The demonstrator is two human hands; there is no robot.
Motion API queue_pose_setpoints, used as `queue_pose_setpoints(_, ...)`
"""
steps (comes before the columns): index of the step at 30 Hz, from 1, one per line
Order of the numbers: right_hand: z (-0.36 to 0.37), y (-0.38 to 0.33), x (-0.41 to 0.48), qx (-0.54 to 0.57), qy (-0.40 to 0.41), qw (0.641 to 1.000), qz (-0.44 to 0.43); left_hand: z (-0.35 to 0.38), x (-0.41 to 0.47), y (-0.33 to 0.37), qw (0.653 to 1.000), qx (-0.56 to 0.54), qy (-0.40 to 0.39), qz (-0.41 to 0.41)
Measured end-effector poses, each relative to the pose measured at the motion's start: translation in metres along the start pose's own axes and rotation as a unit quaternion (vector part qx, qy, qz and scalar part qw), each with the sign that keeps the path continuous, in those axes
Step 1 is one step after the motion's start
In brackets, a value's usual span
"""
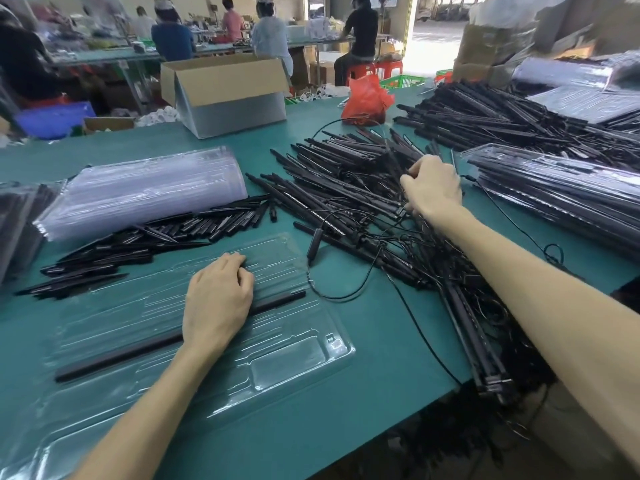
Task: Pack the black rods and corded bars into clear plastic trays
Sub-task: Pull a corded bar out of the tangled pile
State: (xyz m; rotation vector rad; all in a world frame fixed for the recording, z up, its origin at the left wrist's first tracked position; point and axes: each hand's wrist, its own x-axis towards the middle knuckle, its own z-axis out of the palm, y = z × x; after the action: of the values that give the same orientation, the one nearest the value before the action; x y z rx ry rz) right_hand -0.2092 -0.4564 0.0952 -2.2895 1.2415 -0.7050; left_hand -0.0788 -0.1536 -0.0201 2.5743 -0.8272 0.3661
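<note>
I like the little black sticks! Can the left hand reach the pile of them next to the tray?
Probably yes. The left hand rests on the clear tray, and the short rods lie just beyond its far edge with nothing between. The right hand grips corded bars.

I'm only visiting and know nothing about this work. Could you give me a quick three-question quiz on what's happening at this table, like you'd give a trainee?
1. True or false: the clear tray under the left hand already holds one long black rod.
2. Which hand is at the pile of corded bars, fingers curled into it?
3. Fill in: the plastic bag beyond that pile is ____ in colour.
Key: 1 true. 2 the right hand. 3 red.
</note>
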Motion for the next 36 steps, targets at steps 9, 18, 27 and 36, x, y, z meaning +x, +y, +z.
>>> queue_pose_setpoints(9, 0.048, -0.012, -0.068, -0.107, -0.094, 0.955, -0.260, 0.002, 0.001, -0.001, 1.000, 0.003, -0.005, -0.001)
queue_pose_setpoints(18, 0.061, -0.016, -0.066, -0.120, -0.070, 0.959, -0.247, 0.000, 0.000, 0.000, 1.000, -0.006, -0.008, -0.004)
queue_pose_setpoints(27, 0.022, -0.069, -0.051, 0.276, -0.117, 0.954, -0.019, -0.002, -0.001, 0.001, 1.000, -0.008, -0.004, -0.001)
queue_pose_setpoints(36, 0.025, -0.105, -0.081, 0.495, -0.303, 0.805, 0.123, -0.003, -0.001, 0.003, 1.000, -0.009, -0.003, -0.001)
